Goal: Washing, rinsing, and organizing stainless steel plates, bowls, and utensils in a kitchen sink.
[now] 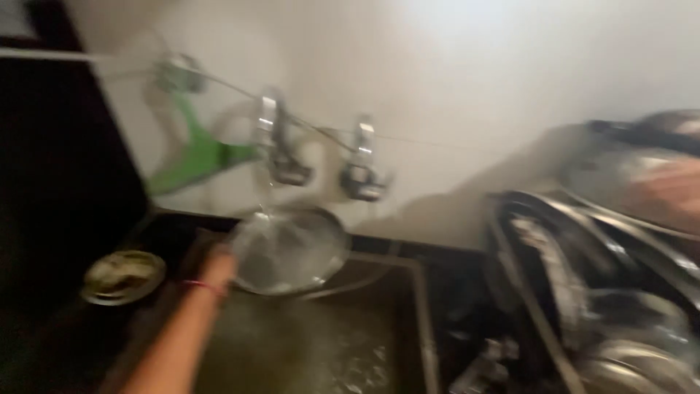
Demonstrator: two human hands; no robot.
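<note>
Head view, heavily motion-blurred. Left hand point(219, 264) is reaching out over the sink point(419, 321) and gripping the near-left rim of a round steel plate point(288, 249); fingers appear closed on the edge, though blur is hiding exactly how they are wrapping it. A thin red band is sitting on that wrist. The plate is tilting under the tap point(281, 157), and water is running onto its face and sheeting off into the basin.

Right hand point(674, 191) is showing only as a blurred patch at the far right edge, up against a steel vessel point(642, 171) on the drying rack point(539, 292); I cannot tell whether it is gripping or just touching.

2 wall taps are visible; the second one point(362, 164) is sitting just beside the first. A green-handled tool point(197, 153) is hanging on the wall to the left. A small dish point(122, 276) holding scraps is resting on the dark counter beside the sink.

Judgement for rinsing well: keeping the plate angled so water is draining away from the wrist, and holding the rim firmly since wet steel is likely slipping easily.
</note>
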